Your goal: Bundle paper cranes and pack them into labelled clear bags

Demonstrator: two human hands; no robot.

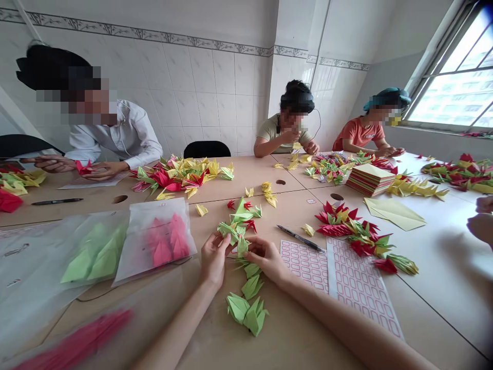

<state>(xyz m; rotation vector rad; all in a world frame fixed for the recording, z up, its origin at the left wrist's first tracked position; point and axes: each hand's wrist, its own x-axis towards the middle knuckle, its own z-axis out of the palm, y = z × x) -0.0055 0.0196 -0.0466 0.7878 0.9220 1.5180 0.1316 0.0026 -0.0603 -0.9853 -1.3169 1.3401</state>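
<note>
Both hands meet over the middle of the table. The fingers of my left hand are closed on a bunch of folded green paper cranes. My right hand pinches a single light green paper crane against that bunch, thumb and forefinger at its side. Below the hands, more green paper cranes lie in a line toward me. Just beyond the fingers are further green folded papers and small red cranes. My fingers cover part of what they hold.
Clear bags with green and pink folded paper lie left. Right are a black pen, label sheets, mixed cranes and a paper stack. Several people sit around the table; one person holds a red crane.
</note>
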